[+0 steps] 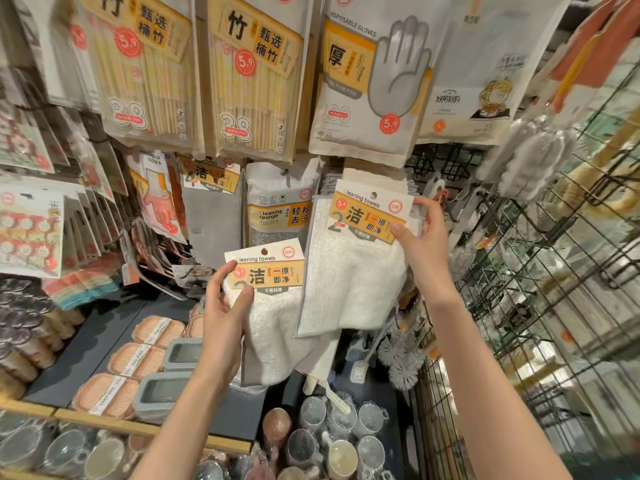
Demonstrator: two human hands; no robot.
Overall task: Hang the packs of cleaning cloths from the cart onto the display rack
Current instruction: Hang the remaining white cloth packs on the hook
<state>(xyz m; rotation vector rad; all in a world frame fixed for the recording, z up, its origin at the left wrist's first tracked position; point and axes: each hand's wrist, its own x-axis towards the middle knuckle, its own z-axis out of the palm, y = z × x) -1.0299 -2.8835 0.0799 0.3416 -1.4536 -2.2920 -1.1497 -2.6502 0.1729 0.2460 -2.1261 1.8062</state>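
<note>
Here, the left hand (225,306) pinches the lower towel pack (273,306) at frame centre; the right hand (424,237) grips the upper towel pack (349,271).

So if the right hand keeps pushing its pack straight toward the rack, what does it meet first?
Probably the stack of towel packs hanging behind the pack that the right hand holds; depth is unclear.

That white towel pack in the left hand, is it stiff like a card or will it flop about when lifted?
Probably floppy: below the left hand, the cleaning towel pack sags in soft folds. Only its card header looks stiff and flat, so gripping there seems wise. Likely light too, since fingers and thumb alone hold it up.
</note>
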